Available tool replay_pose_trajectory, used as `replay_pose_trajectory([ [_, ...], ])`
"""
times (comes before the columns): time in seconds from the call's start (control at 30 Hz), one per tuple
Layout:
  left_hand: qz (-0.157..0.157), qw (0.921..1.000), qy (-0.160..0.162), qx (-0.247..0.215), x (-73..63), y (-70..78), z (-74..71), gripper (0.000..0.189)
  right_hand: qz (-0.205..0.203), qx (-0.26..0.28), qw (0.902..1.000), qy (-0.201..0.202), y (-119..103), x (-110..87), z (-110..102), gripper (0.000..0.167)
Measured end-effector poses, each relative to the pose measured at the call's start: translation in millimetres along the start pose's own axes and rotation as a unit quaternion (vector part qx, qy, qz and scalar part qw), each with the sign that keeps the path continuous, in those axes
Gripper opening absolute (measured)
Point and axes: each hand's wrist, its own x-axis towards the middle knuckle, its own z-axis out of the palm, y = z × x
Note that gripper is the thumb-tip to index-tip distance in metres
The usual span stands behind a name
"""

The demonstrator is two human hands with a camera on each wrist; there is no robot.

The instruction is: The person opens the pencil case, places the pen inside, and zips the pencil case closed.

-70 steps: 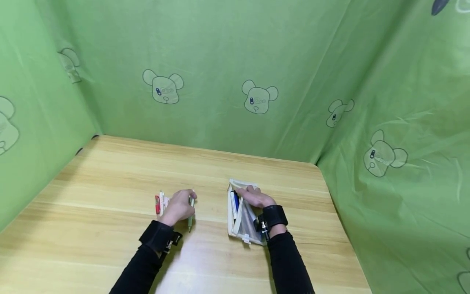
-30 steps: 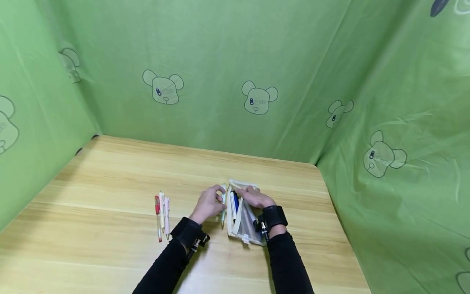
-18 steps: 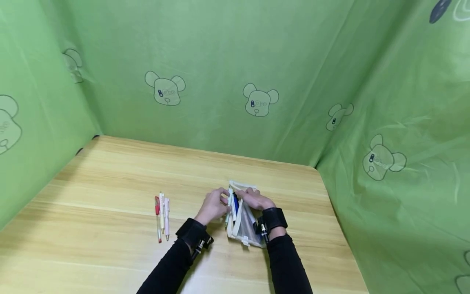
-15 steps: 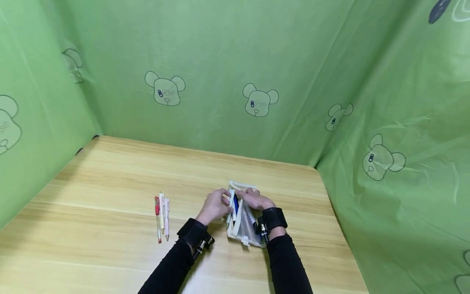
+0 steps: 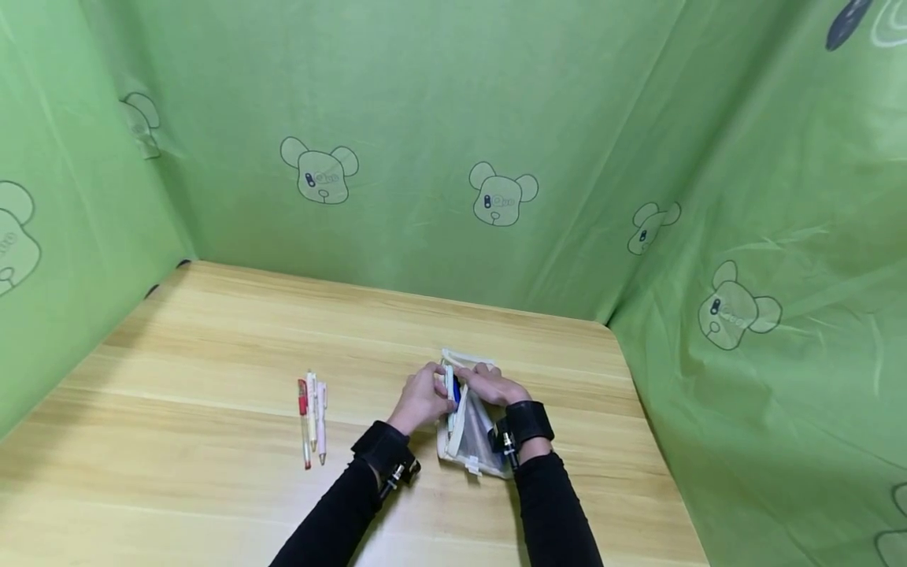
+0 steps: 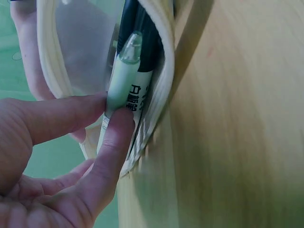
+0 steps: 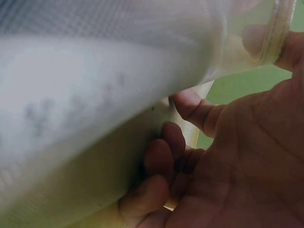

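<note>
In the head view, a white see-through pencil case (image 5: 480, 442) lies unzipped on the table. My left hand (image 5: 422, 400) is at its opening, thumb and finger pinching a light green pen (image 6: 121, 85). The left wrist view shows that pen inside the zip rim (image 6: 164, 80), alongside dark-capped markers (image 6: 148, 47) with white barrels. My right hand (image 5: 497, 387) holds the case's right side. In the right wrist view, its thumb (image 7: 256, 39) goes over the zip edge and shows through the clear wall, while the other fingers (image 7: 159, 156) curl against the outside.
On the wooden table (image 5: 212, 354), left of the hands, lie a red-capped pen (image 5: 303, 402), a white pen (image 5: 312, 409) and a pale pink pen (image 5: 322, 421), side by side. Green cloth (image 5: 411, 118) with bear faces walls the table at the back and sides.
My left hand has carried the light green pen rightward from beside the other pens, over the case's rim and into its opening. The right hand has kept its hold on the case.
</note>
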Motion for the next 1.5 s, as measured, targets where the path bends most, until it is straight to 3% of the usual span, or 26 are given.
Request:
replay_pose_trajectory([
  [0.57, 0.007, 0.9999, 0.004, -0.014, 5.0, -3.8, 8.4, 0.058, 0.003, 0.001, 1.0000, 0.002, 0.8, -0.4, 0.3, 0.060],
  [0.73, 0.011, 0.9998, 0.003, -0.015, 6.6, -3.9, 11.6, 0.060, 0.002, 0.001, 1.0000, 0.003, 1.6, -0.3, 0.0, 0.066],
  [1.13, 0.067, 0.9976, -0.004, 0.018, 6.4, -5.6, 18.3, 0.061, -0.014, 0.003, 0.9999, -0.002, 2.3, -0.3, 1.6, 0.069],
  [1.37, 0.129, 0.9898, -0.016, 0.060, 4.5, -3.5, 17.4, 0.051, -0.016, 0.013, 0.9998, -0.005, 0.3, -0.1, 1.2, 0.068],
  [1.5, 0.139, 0.9875, -0.035, 0.066, 2.7, -1.5, 15.5, 0.055, -0.015, 0.011, 0.9998, -0.002, 1.1, 0.4, 0.7, 0.068],
])
